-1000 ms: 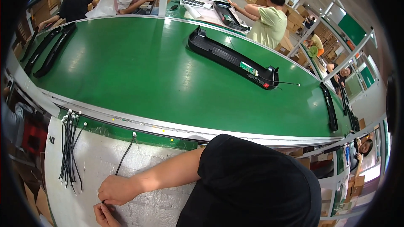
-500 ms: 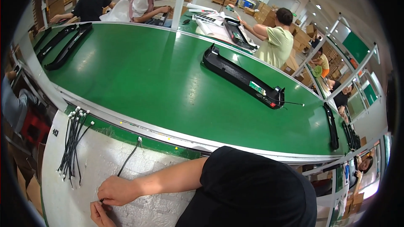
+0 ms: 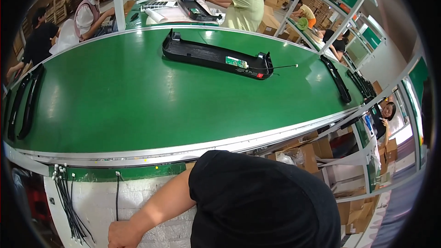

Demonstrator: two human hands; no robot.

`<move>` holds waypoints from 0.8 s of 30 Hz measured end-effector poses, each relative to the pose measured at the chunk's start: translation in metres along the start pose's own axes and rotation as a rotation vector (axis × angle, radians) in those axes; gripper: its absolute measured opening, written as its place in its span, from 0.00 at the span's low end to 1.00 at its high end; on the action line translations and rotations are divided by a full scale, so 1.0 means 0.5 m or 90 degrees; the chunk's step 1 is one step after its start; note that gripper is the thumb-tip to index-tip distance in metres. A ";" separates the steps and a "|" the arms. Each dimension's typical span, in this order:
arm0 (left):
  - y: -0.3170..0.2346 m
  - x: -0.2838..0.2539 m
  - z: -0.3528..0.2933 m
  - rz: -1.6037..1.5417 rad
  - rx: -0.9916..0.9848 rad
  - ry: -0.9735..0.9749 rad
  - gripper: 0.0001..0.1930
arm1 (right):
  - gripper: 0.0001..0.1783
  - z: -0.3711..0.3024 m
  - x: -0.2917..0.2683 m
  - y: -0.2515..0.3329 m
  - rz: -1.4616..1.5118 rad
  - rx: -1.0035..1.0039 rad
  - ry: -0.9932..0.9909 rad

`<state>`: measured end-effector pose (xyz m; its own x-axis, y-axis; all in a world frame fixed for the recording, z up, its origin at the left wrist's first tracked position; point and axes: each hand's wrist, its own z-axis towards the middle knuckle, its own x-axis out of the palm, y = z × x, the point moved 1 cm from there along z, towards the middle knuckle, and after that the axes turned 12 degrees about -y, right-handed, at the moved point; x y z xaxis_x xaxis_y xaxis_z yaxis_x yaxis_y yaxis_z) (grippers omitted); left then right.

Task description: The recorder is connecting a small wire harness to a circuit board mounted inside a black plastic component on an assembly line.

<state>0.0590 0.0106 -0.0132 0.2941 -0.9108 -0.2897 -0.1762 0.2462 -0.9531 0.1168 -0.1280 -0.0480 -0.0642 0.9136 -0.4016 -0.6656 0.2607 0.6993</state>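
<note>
My right hand (image 3: 124, 235) is at the lower edge, curled closed with its back up, its fingertips cut off by the picture's edge. A thin black cable (image 3: 117, 200) with a white connector at its far end runs straight down into this hand. That connector rests on the green strip at the bench's far edge. To its left lies a bunch of similar black cables (image 3: 68, 206) with white connectors, on the white wrapped bench top (image 3: 151, 188). My left hand is out of view.
Beyond the bench runs a green conveyor belt (image 3: 138, 101) with a metal rim. A long black housing (image 3: 202, 54) with a green circuit board (image 3: 235, 61) lies on it. More black housings (image 3: 31, 101) are at the left, another (image 3: 335, 79) at the right. Several people work around.
The view has turned, so belt and housings sit higher and further left. My left hand has dropped out of view. My right hand appears lower, with the cable now nearly vertical.
</note>
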 end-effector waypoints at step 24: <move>0.016 -0.009 0.013 -0.078 0.010 0.012 0.17 | 0.13 0.003 0.032 -0.024 -0.060 -0.009 -0.004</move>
<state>0.0621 0.0189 -0.0202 0.2945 -0.9404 -0.1701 -0.1253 0.1385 -0.9824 0.1248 -0.1161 -0.0621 0.0040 0.8874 -0.4609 -0.6783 0.3411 0.6508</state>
